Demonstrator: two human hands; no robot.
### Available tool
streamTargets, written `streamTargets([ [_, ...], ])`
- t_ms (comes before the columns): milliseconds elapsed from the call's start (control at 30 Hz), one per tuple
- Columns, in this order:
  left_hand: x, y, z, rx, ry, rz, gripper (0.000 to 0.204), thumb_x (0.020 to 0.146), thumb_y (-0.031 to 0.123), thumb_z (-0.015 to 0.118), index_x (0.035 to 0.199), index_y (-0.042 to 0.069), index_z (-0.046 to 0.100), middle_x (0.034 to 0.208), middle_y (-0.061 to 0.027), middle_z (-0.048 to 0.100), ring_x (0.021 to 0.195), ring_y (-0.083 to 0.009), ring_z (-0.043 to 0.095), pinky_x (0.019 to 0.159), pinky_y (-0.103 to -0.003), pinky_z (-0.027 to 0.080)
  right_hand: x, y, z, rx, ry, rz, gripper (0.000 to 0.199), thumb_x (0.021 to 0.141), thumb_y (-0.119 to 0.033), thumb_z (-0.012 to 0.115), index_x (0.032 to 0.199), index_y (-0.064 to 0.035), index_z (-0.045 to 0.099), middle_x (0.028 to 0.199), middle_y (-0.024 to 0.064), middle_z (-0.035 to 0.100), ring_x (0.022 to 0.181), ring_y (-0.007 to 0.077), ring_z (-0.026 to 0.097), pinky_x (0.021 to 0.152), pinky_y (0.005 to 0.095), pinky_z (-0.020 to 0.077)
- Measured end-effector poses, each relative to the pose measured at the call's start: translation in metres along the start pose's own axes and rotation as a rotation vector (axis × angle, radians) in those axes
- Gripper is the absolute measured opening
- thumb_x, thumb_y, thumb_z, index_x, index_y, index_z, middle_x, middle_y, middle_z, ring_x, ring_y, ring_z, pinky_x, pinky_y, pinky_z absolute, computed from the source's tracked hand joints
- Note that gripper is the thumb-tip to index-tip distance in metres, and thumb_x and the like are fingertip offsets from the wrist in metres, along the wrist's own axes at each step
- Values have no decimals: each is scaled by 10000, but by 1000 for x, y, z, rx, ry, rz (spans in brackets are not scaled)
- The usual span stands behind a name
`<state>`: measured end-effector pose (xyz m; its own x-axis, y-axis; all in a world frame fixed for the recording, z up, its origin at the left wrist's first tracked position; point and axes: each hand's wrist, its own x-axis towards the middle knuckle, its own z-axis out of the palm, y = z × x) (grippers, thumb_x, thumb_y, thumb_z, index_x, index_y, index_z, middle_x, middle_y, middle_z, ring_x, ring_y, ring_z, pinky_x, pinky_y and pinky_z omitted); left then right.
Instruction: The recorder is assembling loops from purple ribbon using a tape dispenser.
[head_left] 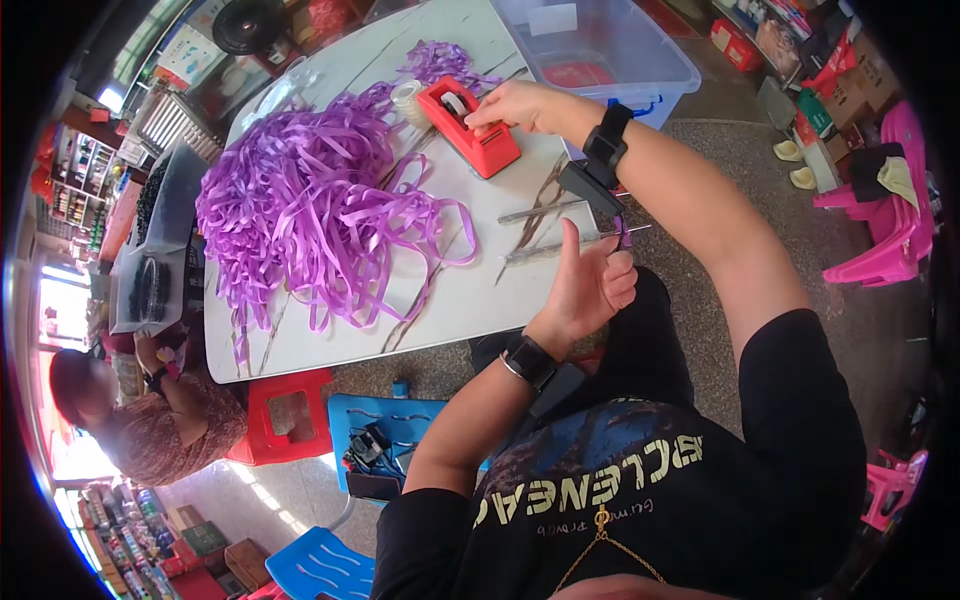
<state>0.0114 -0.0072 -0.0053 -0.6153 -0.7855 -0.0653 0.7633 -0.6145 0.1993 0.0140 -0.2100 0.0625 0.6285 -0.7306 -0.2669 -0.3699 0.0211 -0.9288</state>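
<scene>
A crowded shop surrounds a white table filling the upper middle of the frame. A heap of purple ribbon covers its left half. Right of the heap, at upper centre, the right hand rests fingers pressed on a red tape dispenser. At centre, the left hand pinches a short purple strip, thumb raised. A clear plastic bin at top holds something red. A grey tray at left holds dark items.
</scene>
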Motion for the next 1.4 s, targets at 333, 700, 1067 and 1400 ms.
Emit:
streamTargets([
  [333,-2,0,-3,-8,-46,-31,611,793,692,287,891,110,446,574,49,251,489,-68,264,466,-206,230,-32,1,3,121,-114,47,240,756,-298,671,873,-97,613,778,-31,609,506,-3,298,411,181,141],
  [700,-2,0,-2,-4,-26,-29,602,810,674,284,909,116,485,555,48,256,467,-68,270,455,-202,224,-49,23,9,29,-41,6,251,749,-324,658,829,-90,613,758,-30,609,611,33,380,445,192,235],
  [1067,-2,0,0,28,-13,-17,593,815,672,274,852,113,471,563,44,261,475,-70,274,458,-206,230,-41,39,15,-91,129,-141,248,774,-299,635,773,-51,627,699,10,623,621,67,469,536,228,344],
  [1400,-4,1,7,21,37,-25,612,814,675,266,922,113,481,560,47,256,475,-72,269,470,-210,234,-54,24,18,-676,443,-303,214,741,-285,646,732,-71,637,633,71,613,569,208,584,510,343,420],
])
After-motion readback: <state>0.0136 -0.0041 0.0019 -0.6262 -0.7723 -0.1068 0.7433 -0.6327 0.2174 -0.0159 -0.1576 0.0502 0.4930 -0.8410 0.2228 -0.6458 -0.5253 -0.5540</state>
